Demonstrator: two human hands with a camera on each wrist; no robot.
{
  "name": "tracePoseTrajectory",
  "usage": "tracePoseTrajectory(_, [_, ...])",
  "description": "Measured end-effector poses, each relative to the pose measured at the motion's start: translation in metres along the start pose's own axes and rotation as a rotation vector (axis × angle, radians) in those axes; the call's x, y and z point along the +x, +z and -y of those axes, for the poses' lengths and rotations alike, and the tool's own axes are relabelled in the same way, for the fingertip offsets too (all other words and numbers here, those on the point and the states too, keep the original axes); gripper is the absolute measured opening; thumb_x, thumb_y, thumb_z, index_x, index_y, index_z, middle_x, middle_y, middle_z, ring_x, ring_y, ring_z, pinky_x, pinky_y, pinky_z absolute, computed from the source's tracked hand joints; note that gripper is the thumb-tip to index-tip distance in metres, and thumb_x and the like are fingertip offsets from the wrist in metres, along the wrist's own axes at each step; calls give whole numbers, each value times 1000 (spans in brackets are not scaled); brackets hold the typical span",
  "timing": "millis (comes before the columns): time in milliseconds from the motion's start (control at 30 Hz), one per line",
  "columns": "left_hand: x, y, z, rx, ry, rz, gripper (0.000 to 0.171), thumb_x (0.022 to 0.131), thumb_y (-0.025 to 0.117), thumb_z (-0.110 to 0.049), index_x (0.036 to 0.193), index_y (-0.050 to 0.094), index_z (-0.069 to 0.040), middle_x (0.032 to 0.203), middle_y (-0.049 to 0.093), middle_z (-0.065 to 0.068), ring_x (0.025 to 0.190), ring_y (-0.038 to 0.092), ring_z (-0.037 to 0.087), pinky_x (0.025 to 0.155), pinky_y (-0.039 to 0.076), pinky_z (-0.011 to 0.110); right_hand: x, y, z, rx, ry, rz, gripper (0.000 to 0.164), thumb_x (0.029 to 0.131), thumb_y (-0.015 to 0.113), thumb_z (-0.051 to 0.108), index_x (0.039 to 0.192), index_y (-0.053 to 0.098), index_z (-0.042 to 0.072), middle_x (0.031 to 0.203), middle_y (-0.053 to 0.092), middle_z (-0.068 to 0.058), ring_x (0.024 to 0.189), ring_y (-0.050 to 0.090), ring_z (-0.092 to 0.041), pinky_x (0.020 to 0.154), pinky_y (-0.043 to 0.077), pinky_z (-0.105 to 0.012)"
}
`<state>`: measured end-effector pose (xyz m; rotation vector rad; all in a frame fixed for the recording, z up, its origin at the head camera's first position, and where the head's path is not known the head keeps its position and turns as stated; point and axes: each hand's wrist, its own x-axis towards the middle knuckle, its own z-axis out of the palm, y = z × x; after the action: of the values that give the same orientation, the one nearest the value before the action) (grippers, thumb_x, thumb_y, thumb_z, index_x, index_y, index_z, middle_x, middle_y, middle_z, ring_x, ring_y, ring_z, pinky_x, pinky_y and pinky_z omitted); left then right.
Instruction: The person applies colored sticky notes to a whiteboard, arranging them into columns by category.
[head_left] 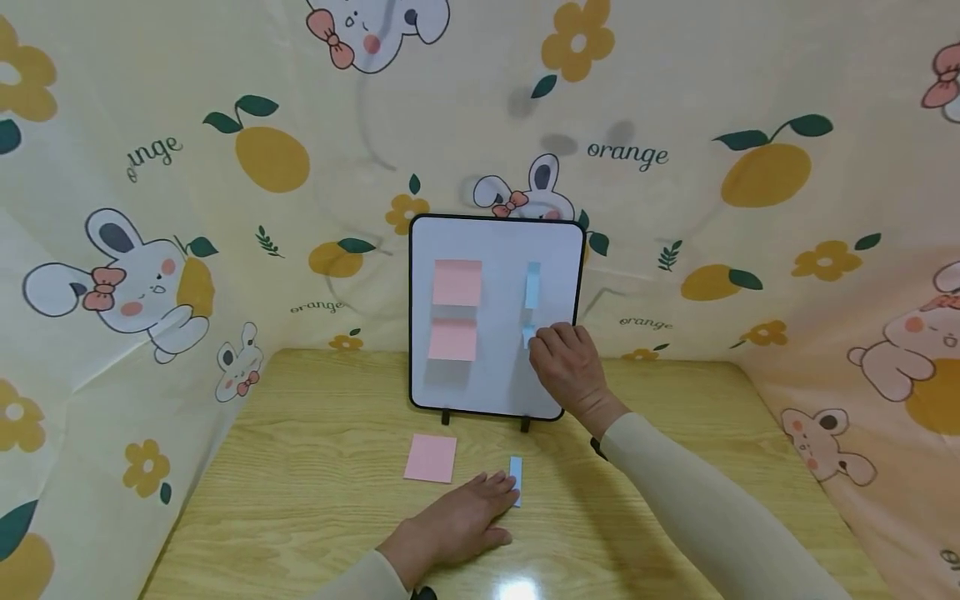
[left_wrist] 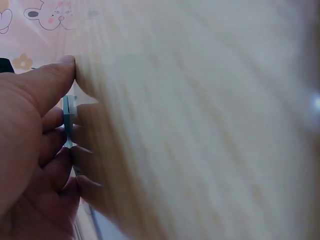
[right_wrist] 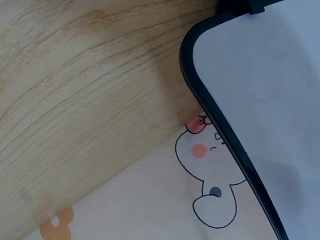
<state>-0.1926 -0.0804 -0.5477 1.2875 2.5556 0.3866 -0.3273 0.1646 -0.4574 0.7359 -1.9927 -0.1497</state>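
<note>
A whiteboard (head_left: 502,383) with a black rim stands upright at the back of the table. My right hand (head_left: 570,367) is at its right side, fingers curled, pinching the lower blue sticky note (head_left: 528,333), which is partly hidden by the hand. Above it an upper blue sticky note (head_left: 532,286) is stuck on the board. On the tabletop my left hand (head_left: 459,518) lies palm down with straight fingers, its fingertips touching a narrow blue strip (head_left: 516,467). In the right wrist view the right hand does not show, only the board's corner.
Two pink sticky notes, an upper one (head_left: 457,283) and a lower one (head_left: 453,340), are on the board's left half. A pink square note (head_left: 431,458) lies on the wooden table (head_left: 300,467). Small black feet (head_left: 525,424) hold the board. A patterned cloth (head_left: 480,108) surrounds the table.
</note>
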Motion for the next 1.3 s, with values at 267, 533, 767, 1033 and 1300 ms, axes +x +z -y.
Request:
tracePoseTrajectory(267, [2, 1, -3, -55, -10, 25, 64, 109, 56, -44, 163, 42, -12, 172, 33, 3, 161, 28, 18, 132, 26, 39, -6, 0, -1, -16, 25, 35, 20, 103, 57, 11, 84, 59, 6, 94, 68, -9, 93, 66, -31, 71, 54, -41])
tracePoseTrajectory(533, [1, 0, -4, -67, -8, 27, 64, 109, 55, -45, 163, 42, -13, 172, 34, 3, 160, 29, 19, 132, 26, 38, -8, 0, 1, -28, 59, 90, 15, 96, 72, 19, 95, 64, 5, 98, 70, -8, 93, 66, -30, 71, 54, -41])
tracePoseTrajectory(767, [1, 1, -3, -67, -34, 31, 65, 109, 56, -46, 164, 40, -15, 173, 32, 1, 161, 27, 17, 132, 25, 38, -15, 3, 9, -7, 128, 214, 41, 96, 75, 30, 127, 70, 4, 115, 70, -11, 103, 64, -33, 80, 54, -46])
tracePoseTrajectory(1033, [0, -1, -2, -38, -16, 19, 65, 108, 56, -48, 163, 42, -15, 171, 35, 2, 160, 31, 19, 131, 29, 39, -42, 4, 27, -4, 96, 351, 51, 98, 71, 34, 138, 65, 4, 120, 67, -11, 106, 63, -32, 84, 54, -45])
tracePoseTrajectory(1300, [13, -24, -9, 163, 25, -55, 38, 107, 61, -41, 134, 73, -17, 143, 67, -3, 137, 59, 16, 117, 48, 30, -45, 4, 34, 3, 93, 354, 55, 99, 70, 32, 145, 61, 3, 134, 62, -14, 122, 59, -33, 99, 52, -50])
